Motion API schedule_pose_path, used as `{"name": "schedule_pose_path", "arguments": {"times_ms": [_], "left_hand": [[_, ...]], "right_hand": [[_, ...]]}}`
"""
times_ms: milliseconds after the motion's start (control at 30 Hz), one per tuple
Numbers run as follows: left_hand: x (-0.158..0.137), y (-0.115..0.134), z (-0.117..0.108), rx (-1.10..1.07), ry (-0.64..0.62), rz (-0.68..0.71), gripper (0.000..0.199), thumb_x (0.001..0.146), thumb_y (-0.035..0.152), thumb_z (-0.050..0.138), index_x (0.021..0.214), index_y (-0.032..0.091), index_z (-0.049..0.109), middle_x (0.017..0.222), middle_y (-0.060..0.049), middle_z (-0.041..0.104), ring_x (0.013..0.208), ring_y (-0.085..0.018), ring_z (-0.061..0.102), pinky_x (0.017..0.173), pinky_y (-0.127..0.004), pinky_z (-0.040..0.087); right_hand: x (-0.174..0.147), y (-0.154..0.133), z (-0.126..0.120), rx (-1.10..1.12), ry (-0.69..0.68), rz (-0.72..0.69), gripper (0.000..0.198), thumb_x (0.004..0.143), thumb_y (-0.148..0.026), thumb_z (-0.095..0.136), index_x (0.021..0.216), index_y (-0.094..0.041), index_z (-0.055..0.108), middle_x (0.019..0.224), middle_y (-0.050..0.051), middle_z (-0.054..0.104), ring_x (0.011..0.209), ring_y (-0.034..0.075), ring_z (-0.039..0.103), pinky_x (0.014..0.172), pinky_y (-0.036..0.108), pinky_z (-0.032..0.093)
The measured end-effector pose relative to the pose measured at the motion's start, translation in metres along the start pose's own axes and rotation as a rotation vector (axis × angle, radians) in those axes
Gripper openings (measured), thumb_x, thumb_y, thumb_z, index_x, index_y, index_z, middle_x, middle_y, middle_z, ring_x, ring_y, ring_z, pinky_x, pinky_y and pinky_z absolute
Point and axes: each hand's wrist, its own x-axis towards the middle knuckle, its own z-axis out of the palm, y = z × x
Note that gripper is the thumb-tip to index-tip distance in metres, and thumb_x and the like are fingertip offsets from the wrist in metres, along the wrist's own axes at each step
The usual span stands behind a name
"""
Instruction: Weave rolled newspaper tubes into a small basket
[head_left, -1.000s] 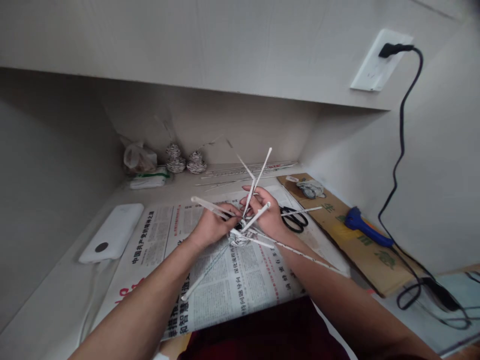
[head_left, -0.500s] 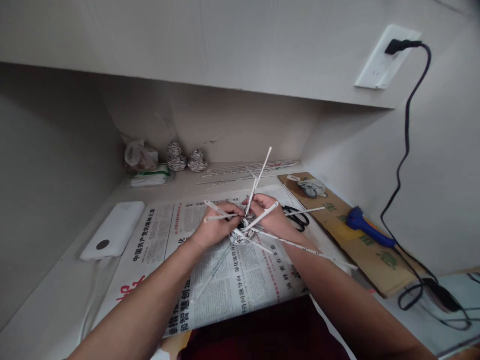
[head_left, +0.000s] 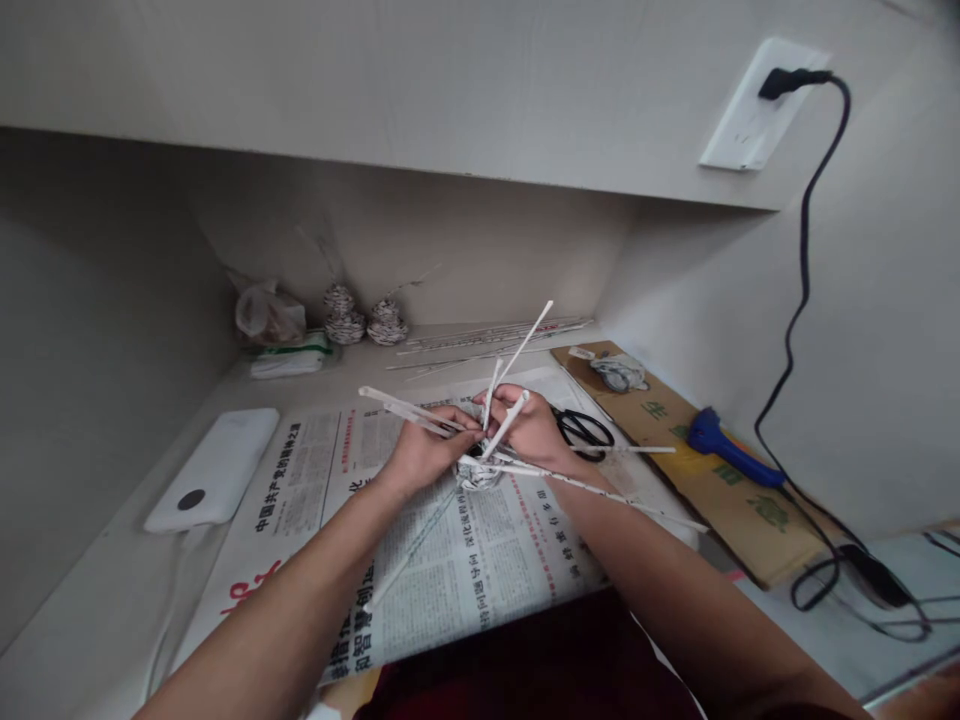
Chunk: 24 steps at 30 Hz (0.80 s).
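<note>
The left hand [head_left: 439, 440] and right hand [head_left: 529, 428], both pinched closed, grip a woven paper piece [head_left: 478, 477] between and just below them, its paper tubes [head_left: 506, 427] radiating lengthwise outward, one slanting away rightward.

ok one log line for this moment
left hand: on woven paper piece | right hand: on it too | scissors: beside right hand

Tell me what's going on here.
A person's left hand and right hand hold a small, round, black-and-white woven paper piece, its thin white paper sticks splaying outward, over spread newsprint. Black-handled scissors lie beside the right hand. Two gourd-shaped woven pieces stand behind.
</note>
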Motion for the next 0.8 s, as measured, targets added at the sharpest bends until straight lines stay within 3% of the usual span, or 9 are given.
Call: {"name": "schedule_pose_path", "arguments": {"times_ms": [167,300,433,567,667,800], "left_hand": [[0.003,-0.005,0.003,-0.194,-0.01,-0.123,0.021,0.062,0.028,0.08,0.07,0.013,0.068,0.074,-0.006,0.072,0.066,-0.017,0.065,0.066,-0.031,0.051],[0.004,-0.007,0.003,-0.364,-0.067,-0.209,0.032,0.059,0.022,0.081,0.087,0.014,0.069,0.082,-0.007,0.073,0.071,-0.018,0.066,0.068,-0.03,0.051],[0.002,-0.009,0.003,-0.297,-0.179,-0.235,0.022,0.067,0.025,0.076,0.085,0.013,0.071,0.08,-0.007,0.073,0.068,-0.015,0.064,0.067,-0.029,0.049],[0.0,-0.01,0.003,-0.255,-0.181,-0.236,0.019,0.068,0.026,0.075,0.082,0.013,0.071,0.076,-0.006,0.072,0.065,-0.015,0.063,0.065,-0.028,0.047],[-0.001,-0.008,0.003,-0.229,-0.172,-0.253,0.019,0.067,0.026,0.074,0.081,0.012,0.071,0.074,-0.005,0.071,0.063,-0.014,0.061,0.063,-0.027,0.046],[-0.002,-0.004,0.005,-0.177,-0.152,-0.236,0.014,0.067,0.021,0.071,0.077,0.011,0.069,0.07,-0.004,0.069,0.06,-0.013,0.058,0.059,-0.025,0.044]], "right_hand": [[-0.003,-0.001,0.0,-0.043,-0.037,-0.071,0.029,0.075,-0.043,0.065,0.085,-0.017,0.072,0.054,-0.002,0.058,0.046,0.011,0.051,0.045,0.023,0.039],[-0.006,-0.001,0.0,-0.064,-0.049,-0.153,0.023,0.076,-0.039,0.065,0.081,-0.018,0.071,0.056,-0.002,0.058,0.048,0.011,0.052,0.047,0.023,0.04],[-0.009,-0.01,0.003,-0.036,-0.019,-0.175,0.023,0.076,-0.039,0.067,0.085,-0.018,0.069,0.055,-0.003,0.056,0.048,0.011,0.051,0.047,0.023,0.041],[-0.011,-0.02,0.006,-0.03,0.017,-0.151,0.028,0.078,-0.042,0.065,0.091,-0.018,0.067,0.057,-0.002,0.058,0.047,0.012,0.051,0.046,0.024,0.041],[-0.015,-0.021,0.002,-0.219,0.099,-0.201,0.025,0.076,-0.043,0.067,0.088,-0.021,0.065,0.062,-0.002,0.061,0.052,0.013,0.054,0.049,0.024,0.041],[-0.024,-0.017,-0.007,-0.651,0.065,-0.255,0.022,0.068,-0.038,0.074,0.065,-0.021,0.062,0.058,-0.002,0.062,0.052,0.012,0.053,0.05,0.024,0.035]]}}
